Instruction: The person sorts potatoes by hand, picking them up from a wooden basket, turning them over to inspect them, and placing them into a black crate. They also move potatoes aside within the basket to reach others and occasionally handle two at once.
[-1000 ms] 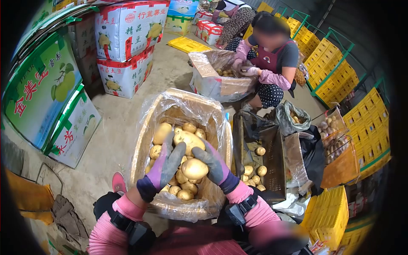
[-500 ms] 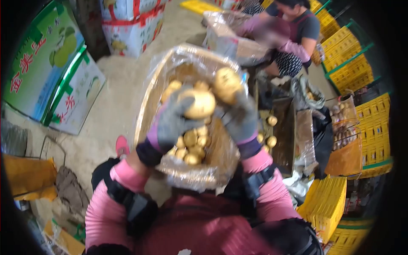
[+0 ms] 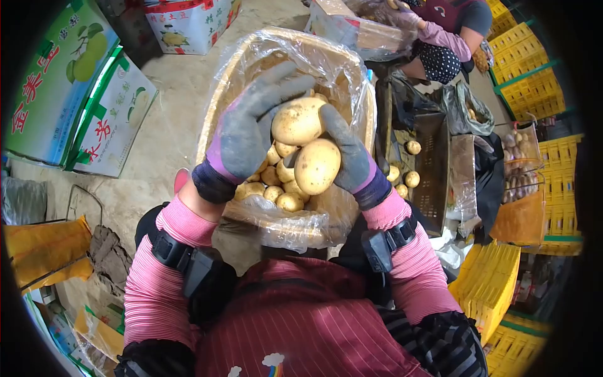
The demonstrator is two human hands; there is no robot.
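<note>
One other person, partly in view upper right, by one open plastic-lined carton. Two green-edged cartons at left, one red-edged carton upper left. One basket with clear liner, center, in front of the wearer. One dark crate just right of it.

Two gloved hands, both over the basket. Left hand: fingers extended and slightly spread, beside the upper large potato; can't tell how much they touch it. Right hand: thumb over right side of the upper large potato, lower large potato gripped against the palm; most of its other fingers hidden behind.

Two wrist devices, one per forearm.

Two large potatoes, both up at the hands above the pile: upper large potato, lower large potato, one overlapping the other in view. Smaller potatoes in the basket: roughly ten or more showing, rest covered, exact count not possible. At least four loose potatoes in the dark crate, all smaller than the held pair
</note>
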